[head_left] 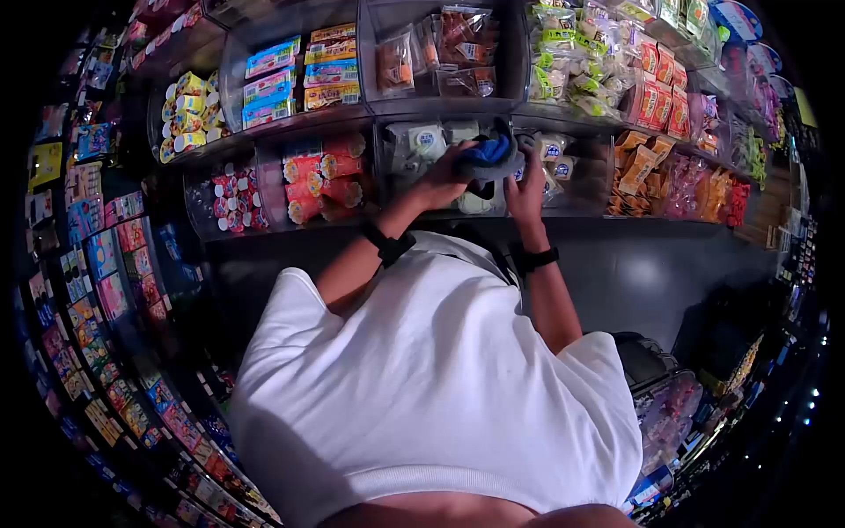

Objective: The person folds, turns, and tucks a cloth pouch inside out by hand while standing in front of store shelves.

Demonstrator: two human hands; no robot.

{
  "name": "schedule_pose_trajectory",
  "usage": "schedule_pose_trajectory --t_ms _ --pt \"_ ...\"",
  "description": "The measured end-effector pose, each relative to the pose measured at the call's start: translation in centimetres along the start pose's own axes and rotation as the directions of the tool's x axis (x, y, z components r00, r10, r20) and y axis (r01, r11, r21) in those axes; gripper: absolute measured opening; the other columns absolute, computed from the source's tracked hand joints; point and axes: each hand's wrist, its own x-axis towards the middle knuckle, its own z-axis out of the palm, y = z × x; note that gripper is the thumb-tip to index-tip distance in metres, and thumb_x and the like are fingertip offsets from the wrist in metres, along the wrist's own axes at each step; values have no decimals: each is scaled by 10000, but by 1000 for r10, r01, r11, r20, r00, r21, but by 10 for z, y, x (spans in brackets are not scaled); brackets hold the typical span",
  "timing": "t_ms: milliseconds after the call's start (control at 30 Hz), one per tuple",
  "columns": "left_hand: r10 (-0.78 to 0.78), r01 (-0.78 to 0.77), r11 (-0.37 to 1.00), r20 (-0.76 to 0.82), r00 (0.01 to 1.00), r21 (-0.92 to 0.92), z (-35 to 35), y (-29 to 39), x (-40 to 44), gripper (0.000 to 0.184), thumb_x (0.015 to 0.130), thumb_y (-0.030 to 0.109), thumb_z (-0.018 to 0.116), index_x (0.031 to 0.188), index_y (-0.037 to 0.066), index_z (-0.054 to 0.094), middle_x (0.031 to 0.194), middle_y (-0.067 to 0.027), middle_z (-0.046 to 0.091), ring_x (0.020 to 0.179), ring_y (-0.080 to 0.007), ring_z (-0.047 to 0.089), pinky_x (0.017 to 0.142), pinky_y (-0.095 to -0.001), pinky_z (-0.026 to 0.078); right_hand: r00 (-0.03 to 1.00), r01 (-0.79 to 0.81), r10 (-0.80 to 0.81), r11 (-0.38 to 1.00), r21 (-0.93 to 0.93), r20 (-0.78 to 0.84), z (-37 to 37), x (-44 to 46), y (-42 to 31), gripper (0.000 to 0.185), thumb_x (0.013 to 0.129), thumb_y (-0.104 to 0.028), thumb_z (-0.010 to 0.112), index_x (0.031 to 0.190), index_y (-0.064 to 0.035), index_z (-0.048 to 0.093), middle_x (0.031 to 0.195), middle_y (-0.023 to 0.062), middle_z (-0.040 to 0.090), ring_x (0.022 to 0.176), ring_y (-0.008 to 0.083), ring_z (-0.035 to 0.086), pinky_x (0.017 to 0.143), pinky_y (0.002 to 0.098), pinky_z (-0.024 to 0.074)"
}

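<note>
My left hand (pixel 446 179) is closed round one side of a soft-looking blue, grey and black bundle (pixel 495 157). Its exact kind I cannot make out. On the other side, my right hand (pixel 526 191) grips the grey part of the same bundle, fingers pointing up. Both hands are above a clear-fronted bin with pale white and green packets (pixel 421 141). More white packets with blue labels (pixel 556 167) lie just right of my right hand. Dark bands are round both wrists.
Red snack packs (pixel 326 179) and small red-and-white items (pixel 238 201) fill bins to the left. Orange packets (pixel 640 167) lie to the right. Brown vacuum packs (pixel 465 44) sit in the upper tier. Shelves of packaged goods (pixel 110 290) line the left side.
</note>
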Motion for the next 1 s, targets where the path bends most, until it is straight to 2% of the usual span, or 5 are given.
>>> schedule_pose_trajectory --t_ms 33,233,367,733,1000 --pt "-298 332 941 319 900 -58 4 -13 -4 458 979 355 382 1294 29 443 1217 -127 532 1131 -210 481 1008 -322 345 995 13 -12 1000 11 -96 -4 -5 -1 395 791 -4 550 1178 24 474 1052 200 570 979 312 567 852 349 441" --pt "-652 711 694 516 556 111 43 -11 19 778 872 601 478 1299 -45 409 986 -158 630 809 -231 645 702 -343 525 934 -213 205 977 4 -293 -11 -30 53 393 905 -100 432 1272 31 382 1105 218 558 972 303 556 892 362 414" --pt "-267 265 963 46 963 42 78 -79 28 698 804 394 666 1224 -84 379 1135 -301 560 1036 -431 571 882 -451 453 912 -385 394 919 88 -120 5 -7 85 413 921 -191 447 1265 36 420 1155 235 548 1078 342 534 929 360 397" --pt "-420 411 905 82 904 108 93 -82 59 622 812 316 576 1247 -85 383 1147 -299 554 1089 -404 549 907 -424 439 943 -331 331 943 -27 14 15 32 110 352 901 -263 482 1065 43 538 924 248 613 890 396 595 775 408 450" --pt "-503 480 862 144 852 164 111 -69 37 898 791 299 600 1383 -161 106 1364 -355 358 1300 -379 378 1052 -360 338 853 -417 441 898 -143 279 -33 -27 125 420 921 -351 491 951 50 615 771 116 623 728 199 568 680 357 449"
